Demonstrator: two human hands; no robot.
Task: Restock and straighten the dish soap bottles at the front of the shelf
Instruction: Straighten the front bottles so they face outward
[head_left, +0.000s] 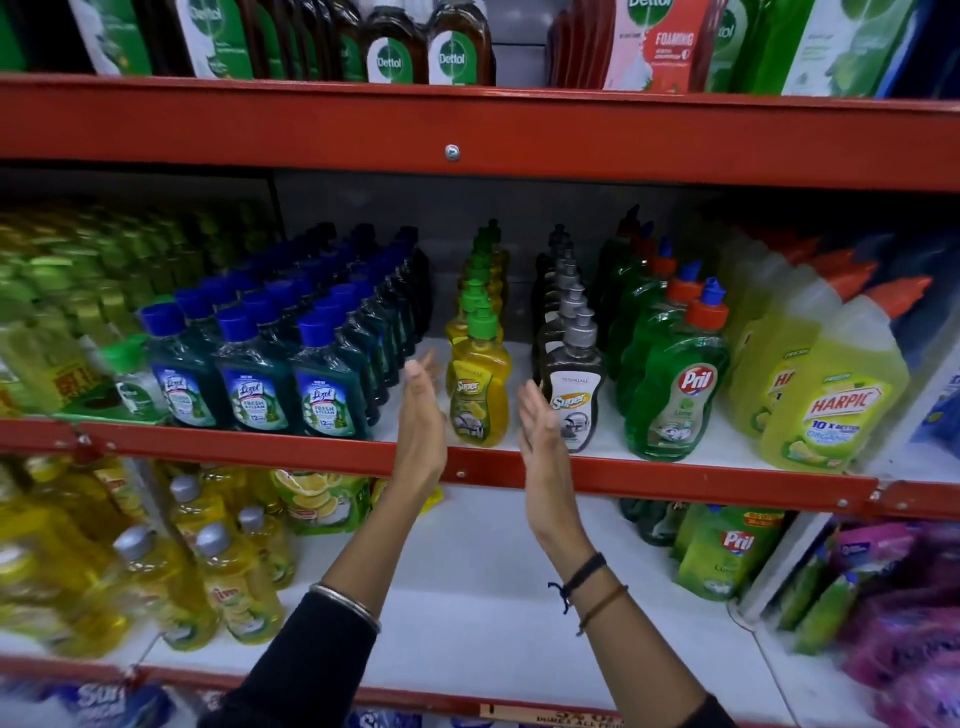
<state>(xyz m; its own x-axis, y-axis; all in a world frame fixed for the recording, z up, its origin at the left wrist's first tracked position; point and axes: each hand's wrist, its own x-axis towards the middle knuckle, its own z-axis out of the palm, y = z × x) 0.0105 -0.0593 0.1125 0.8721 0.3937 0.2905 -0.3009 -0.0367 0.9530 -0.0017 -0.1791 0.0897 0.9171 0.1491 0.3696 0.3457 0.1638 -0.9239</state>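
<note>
Forearms: two dark-sleeved arms reach up and forward from the near edge, a metal bangle (345, 605) on the left wrist and dark cords (587, 574) on the right.
Left hand: left hand (422, 410) is flat and upright, fingers together, palm facing right, just left of the yellow bottle (478, 395); contact cannot be told.
Right hand: right hand (540, 421) mirrors it, flat with palm facing left, in the gap between the yellow bottle and the grey-brown bottle (571, 402); it grips nothing.
Task bottles: yellow bottle stands upright at the front lip of the red shelf (675, 486), heading a single file running to the far back; the grey-brown file stands just right of it, the green Pril bottle (672, 400) further right.
Neighbours: blue-capped Lizol bottles (254, 384) fill the left.
Handling: full plastic bottles likely moderately heavy, stiff and glossy, so somewhat slippery; the narrow waist below the pump looks the surest hold, or both flat palms on the sides.
Risk: nudging one could topple the file behind.
</note>
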